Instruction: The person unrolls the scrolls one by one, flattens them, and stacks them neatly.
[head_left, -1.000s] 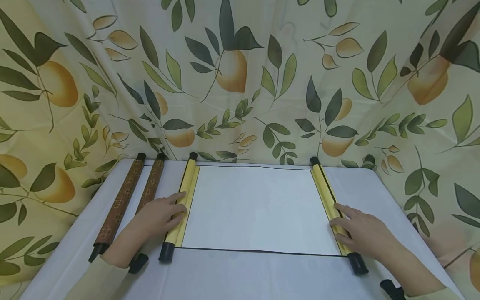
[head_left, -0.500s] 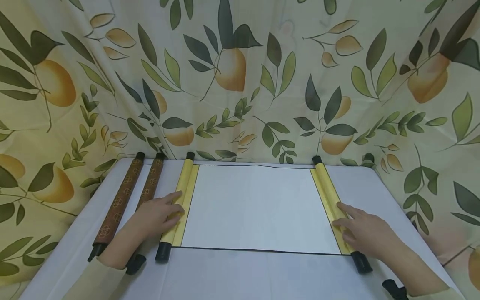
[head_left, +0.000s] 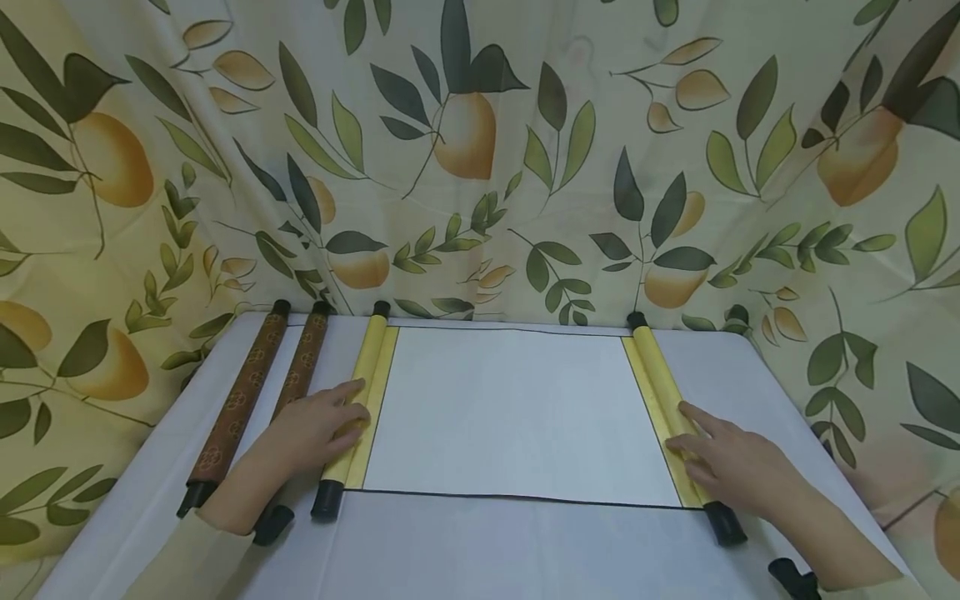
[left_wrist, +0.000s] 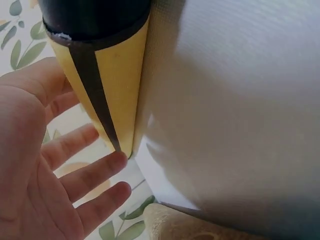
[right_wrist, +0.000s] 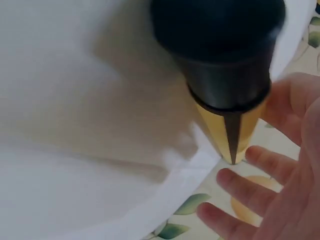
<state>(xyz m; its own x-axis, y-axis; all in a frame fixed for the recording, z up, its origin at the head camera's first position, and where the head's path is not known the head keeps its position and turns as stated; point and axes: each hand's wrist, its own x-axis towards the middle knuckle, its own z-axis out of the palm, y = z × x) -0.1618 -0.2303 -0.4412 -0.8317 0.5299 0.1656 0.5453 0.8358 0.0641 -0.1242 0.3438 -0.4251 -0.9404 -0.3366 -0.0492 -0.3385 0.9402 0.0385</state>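
A hand scroll with a blank white middle [head_left: 510, 408] lies spread across the table. Its two ends are yellow rolls, the left roll [head_left: 371, 346] and the right roll [head_left: 656, 358], each tipped with black knobs. My left hand [head_left: 311, 429] rests its spread fingers on the left roll. On the right roll lie the loosely extended fingers of my right hand [head_left: 738, 467]. Close up, the left wrist view has the yellow roll [left_wrist: 120, 80] beside the hand's fingers. A large black knob [right_wrist: 225, 50] hides part of the roll in the right wrist view.
Left of the scroll lie two brown patterned rolls, an outer roll [head_left: 238, 400] and an inner roll [head_left: 303, 358] partly behind my left hand. At the lower right a black knob [head_left: 791, 577] shows beside my right forearm. A fruit-patterned cloth [head_left: 480, 167] hangs behind the white-covered table [head_left: 450, 558].
Both yellow rolls have turned and shifted slightly outward, the left one leftward and the right one rightward, my hands with them. Over the last half second they hardly move.
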